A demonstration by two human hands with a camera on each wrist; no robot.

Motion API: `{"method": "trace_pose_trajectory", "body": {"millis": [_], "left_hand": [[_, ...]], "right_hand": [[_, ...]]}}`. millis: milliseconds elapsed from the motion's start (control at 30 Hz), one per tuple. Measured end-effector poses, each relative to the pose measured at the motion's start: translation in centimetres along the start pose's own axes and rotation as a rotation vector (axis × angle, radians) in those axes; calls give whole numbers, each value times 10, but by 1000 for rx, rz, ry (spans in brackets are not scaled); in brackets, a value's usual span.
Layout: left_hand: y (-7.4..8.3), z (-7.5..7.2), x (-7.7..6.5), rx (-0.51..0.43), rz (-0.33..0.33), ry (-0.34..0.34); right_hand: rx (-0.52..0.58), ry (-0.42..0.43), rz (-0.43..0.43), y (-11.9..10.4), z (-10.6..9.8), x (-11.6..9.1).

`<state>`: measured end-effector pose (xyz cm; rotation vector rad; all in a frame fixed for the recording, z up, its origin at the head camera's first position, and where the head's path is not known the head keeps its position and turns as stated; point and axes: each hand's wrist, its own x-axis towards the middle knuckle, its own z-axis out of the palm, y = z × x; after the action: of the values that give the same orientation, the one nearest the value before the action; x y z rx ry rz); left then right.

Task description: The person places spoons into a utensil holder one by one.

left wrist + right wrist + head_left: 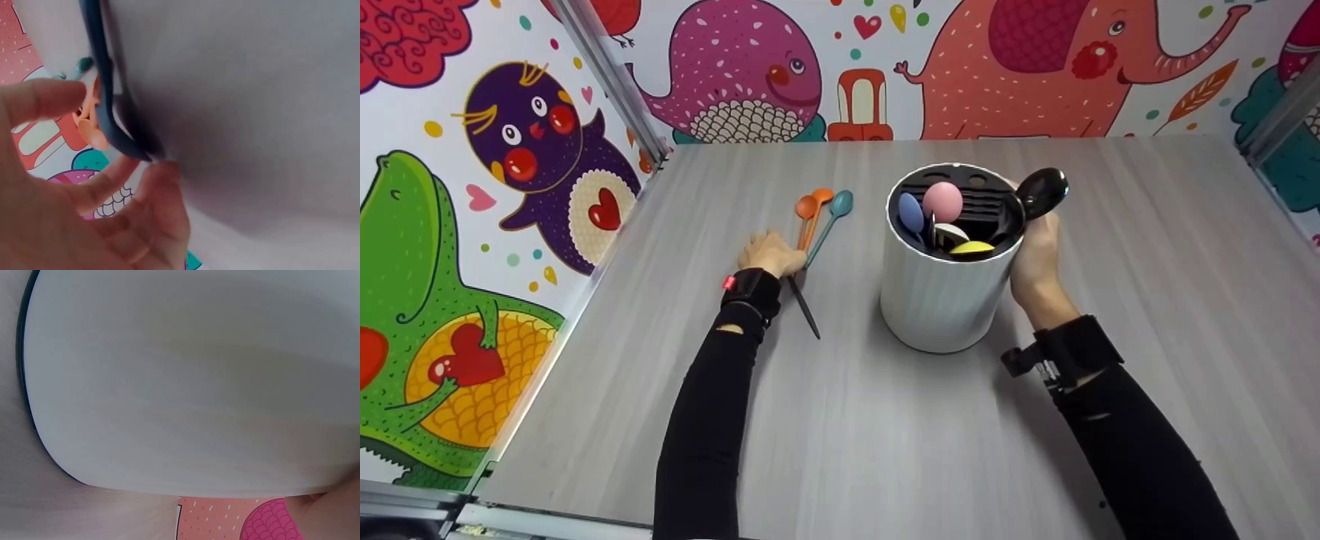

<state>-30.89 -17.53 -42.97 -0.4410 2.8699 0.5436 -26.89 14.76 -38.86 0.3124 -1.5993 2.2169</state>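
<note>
My left hand (771, 253) is low over the table at a dark slim utensil (804, 306). In the left wrist view its fingertips touch one end of that utensil (104, 67), and the thumb stands apart from it. Just past this hand lie two orange spoons (807, 217) and a teal spoon (840, 206). A tall white utensil holder (941, 300) with a black slotted insert stands to the right. Around its far right side, my right hand (1037, 259) grips it, most fingers hidden behind. The holder's wall (169, 394) fills the right wrist view.
Upright in the holder are a black spoon (1042, 193) leaning out over the right hand, a pink round-headed utensil (943, 202), a blue one (911, 212) and a yellow one (973, 247). Cartoon-printed walls (607, 172) border the table (900, 442) at left and back.
</note>
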Motion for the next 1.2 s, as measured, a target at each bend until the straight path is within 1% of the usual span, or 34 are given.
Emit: {"method": "trace_pose_trajectory", "body": {"millis": [133, 200, 333, 433, 567, 633, 733, 900, 1067, 1200], "left_hand": [[-2, 0, 1, 22, 11, 2], [-2, 0, 3, 26, 14, -3], [-2, -2, 4, 11, 20, -21], [-3, -2, 5, -5, 18, -22], [-4, 0, 8, -15, 20, 1], [-5, 1, 9, -1, 31, 15], [-4, 4, 10, 51, 60, 30], [-1, 6, 9, 116, 95, 12], [2, 8, 10, 130, 108, -11], [2, 11, 13, 107, 123, 19]], "right_hand": [[-15, 6, 3, 0, 0, 0], [-3, 6, 1, 0, 0, 0], [18, 0, -10, -1, 0, 0], [12, -3, -9, -1, 0, 0], [3, -5, -3, -1, 0, -1], [3, -4, -6, 0, 0, 0], [12, -7, 0, 0, 0, 0], [28, -26, 7, -1, 0, 0], [27, -16, -2, -1, 0, 0], [21, -1, 1, 0, 0, 0]]}}
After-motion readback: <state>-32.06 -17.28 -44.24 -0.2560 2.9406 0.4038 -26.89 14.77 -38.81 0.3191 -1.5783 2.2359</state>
